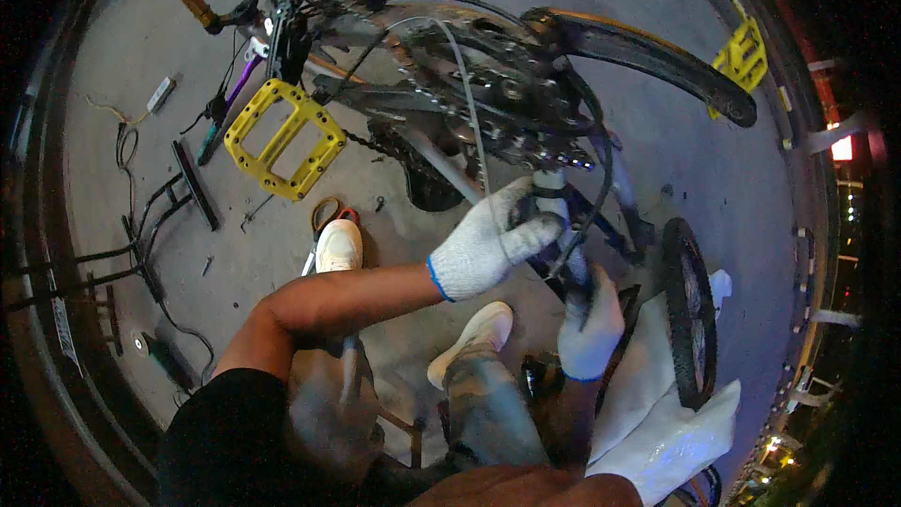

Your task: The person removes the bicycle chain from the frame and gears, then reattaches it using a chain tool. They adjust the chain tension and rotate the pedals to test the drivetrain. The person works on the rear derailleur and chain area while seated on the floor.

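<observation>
A bicycle frame with its chain and gears (pixel 510 88) stands before me. My left hand (pixel 486 239), in a white knit glove with a blue cuff, has its fingers curled at a pale tube (pixel 552 204) below the gears. My right hand (pixel 591 327), gloved too, is at the lower end of that tube, its fingers blurred and partly hidden. A thin grey cable (pixel 464 77) arcs down to my left hand; a black cable (pixel 602 176) loops beside the tube. A yellow platform pedal (pixel 245 156) juts out to the left, another yellow pedal (pixel 726 63) lies at the upper right.
Scissors (pixel 325 210) lie by my left shoe (pixel 339 246). A black metal stand (pixel 193 186), a power strip (pixel 161 95) and small loose parts are on the floor to the left. At the right are a small wheel (pixel 686 313) and white plastic sacks (pixel 676 436).
</observation>
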